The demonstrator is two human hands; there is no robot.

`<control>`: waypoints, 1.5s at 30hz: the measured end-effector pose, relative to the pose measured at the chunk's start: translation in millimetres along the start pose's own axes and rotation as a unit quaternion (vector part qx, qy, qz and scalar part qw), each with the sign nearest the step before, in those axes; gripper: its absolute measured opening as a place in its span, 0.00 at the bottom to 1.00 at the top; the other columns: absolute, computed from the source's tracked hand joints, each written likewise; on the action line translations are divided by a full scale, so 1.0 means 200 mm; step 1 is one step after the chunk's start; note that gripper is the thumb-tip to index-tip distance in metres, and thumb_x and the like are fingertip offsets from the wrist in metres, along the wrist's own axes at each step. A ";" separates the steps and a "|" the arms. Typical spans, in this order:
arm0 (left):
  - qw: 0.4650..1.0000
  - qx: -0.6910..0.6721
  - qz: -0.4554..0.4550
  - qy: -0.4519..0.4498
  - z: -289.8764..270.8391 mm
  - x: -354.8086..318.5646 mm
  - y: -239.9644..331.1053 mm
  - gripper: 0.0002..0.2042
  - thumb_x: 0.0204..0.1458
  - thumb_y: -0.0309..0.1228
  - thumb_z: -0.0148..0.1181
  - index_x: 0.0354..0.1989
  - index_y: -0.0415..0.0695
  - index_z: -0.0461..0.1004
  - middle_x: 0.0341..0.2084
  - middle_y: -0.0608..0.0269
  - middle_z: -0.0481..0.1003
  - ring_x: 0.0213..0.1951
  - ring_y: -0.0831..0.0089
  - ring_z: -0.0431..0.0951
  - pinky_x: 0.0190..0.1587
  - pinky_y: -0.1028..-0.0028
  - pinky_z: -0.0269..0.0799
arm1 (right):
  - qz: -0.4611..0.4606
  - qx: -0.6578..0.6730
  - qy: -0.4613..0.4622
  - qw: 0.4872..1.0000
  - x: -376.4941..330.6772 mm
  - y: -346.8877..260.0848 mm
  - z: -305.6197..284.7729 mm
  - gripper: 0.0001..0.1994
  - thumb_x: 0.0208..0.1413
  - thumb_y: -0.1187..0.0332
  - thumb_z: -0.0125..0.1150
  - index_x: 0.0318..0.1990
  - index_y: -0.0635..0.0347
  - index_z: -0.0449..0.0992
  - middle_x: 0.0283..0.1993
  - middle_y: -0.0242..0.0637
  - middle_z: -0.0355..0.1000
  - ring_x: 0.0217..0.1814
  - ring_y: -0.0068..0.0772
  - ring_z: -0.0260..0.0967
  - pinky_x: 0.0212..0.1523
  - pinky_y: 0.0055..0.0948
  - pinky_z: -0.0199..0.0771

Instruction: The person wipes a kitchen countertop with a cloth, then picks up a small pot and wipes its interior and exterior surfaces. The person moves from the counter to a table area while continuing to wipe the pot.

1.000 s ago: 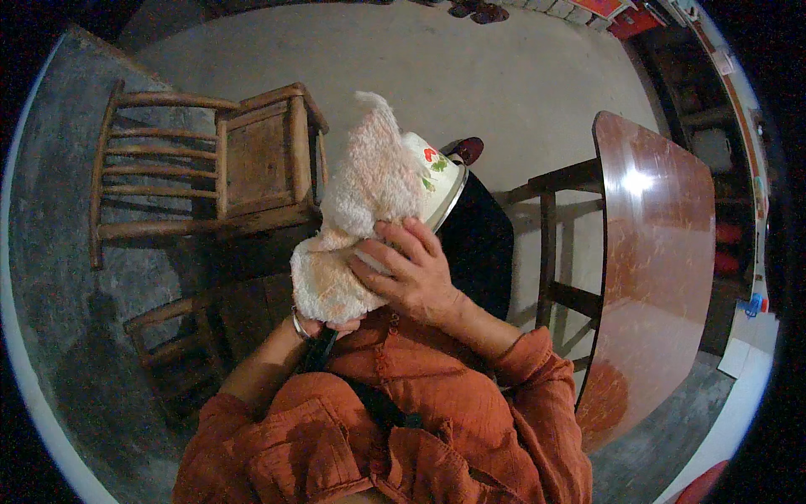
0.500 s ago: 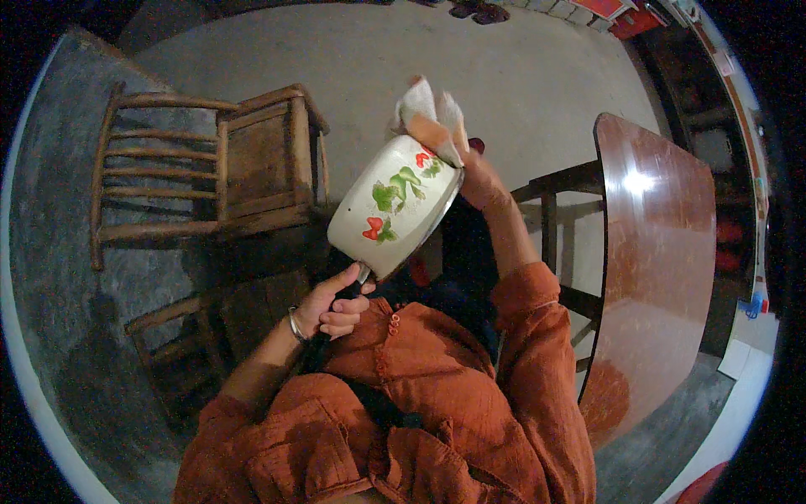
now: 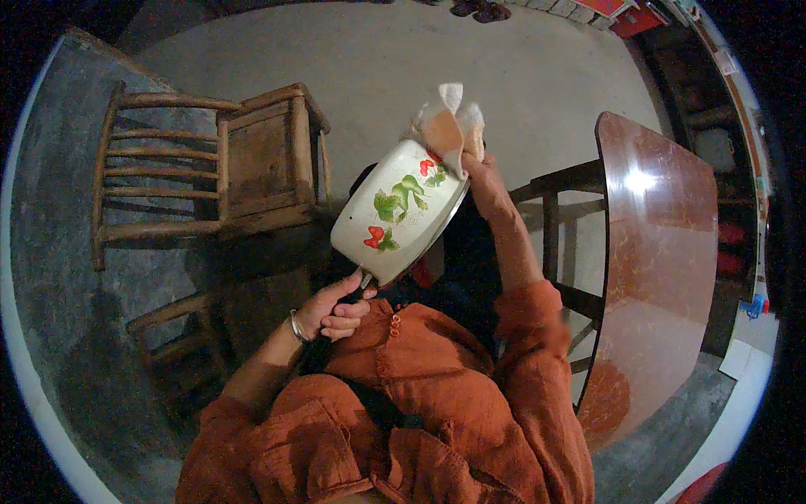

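A cream enamel pot (image 3: 395,214) with red and green fruit prints on its side is tipped up in front of my body. My left hand (image 3: 334,309), a silver bangle at its wrist, is closed around the pot's dark handle. At the pot's far end, my right hand (image 3: 487,181) grips a white and peach cloth (image 3: 449,126) that lies against the rim. Some of the right fingers are covered by the cloth. The inside of the pot faces away and cannot be seen.
To the left stands a wooden chair (image 3: 159,172) with a slatted back, and a second, darker wooden chair (image 3: 180,332) nearer me. A glossy brown table (image 3: 651,277) is on the right. Shoes (image 3: 480,10) lie on the concrete floor (image 3: 361,59) at the far side.
My right hand and the cloth have shifted slightly right and nearer along the rim, and the cloth has changed shape. The pot has moved a little; my left hand keeps its hold.
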State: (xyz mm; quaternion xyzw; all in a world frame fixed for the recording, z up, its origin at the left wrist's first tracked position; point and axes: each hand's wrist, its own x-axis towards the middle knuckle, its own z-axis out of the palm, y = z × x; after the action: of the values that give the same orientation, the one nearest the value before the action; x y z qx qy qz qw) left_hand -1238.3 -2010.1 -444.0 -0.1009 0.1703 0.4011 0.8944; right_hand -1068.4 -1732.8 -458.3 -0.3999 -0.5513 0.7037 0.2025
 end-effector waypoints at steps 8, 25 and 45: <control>0.999 0.040 -0.005 -0.026 -0.06 0.02 0.01 0.14 0.59 0.45 0.43 0.34 0.47 0.61 0.11 0.77 0.54 0.06 0.88 0.50 0.06 0.84 0.46 | -0.477 -0.425 0.008 0.769 -0.41 -0.21 0.33 0.25 0.23 0.59 0.64 0.38 0.53 0.74 0.53 0.41 0.63 0.56 0.52 0.56 0.54 0.51 0.55; 0.897 0.342 0.106 0.260 0.26 -0.05 0.07 0.12 0.54 0.35 0.54 0.26 0.45 0.59 0.07 0.73 0.57 0.06 0.84 0.55 0.06 0.81 0.52 | -0.119 -0.016 0.058 0.991 -0.29 -0.30 0.21 0.22 0.46 0.70 0.54 0.51 0.63 0.64 0.45 0.36 0.68 0.43 0.26 0.66 0.44 0.26 0.67; 0.782 0.511 0.079 0.348 0.14 -0.01 -0.02 0.15 0.51 0.29 0.54 0.46 0.37 0.64 0.13 0.67 0.66 0.09 0.79 0.63 0.08 0.76 0.59 | -0.282 -0.468 0.005 0.838 -0.11 0.03 0.36 0.22 0.45 0.62 0.57 0.50 0.56 0.71 0.56 0.43 0.60 0.58 0.49 0.55 0.57 0.43 0.55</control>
State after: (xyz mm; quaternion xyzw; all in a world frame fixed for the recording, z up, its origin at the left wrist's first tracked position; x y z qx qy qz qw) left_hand -1229.8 -2005.8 -417.8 0.2517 0.6570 0.2619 0.6606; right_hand -1111.4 -1795.0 -450.8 -0.2776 -0.9028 0.2726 0.1834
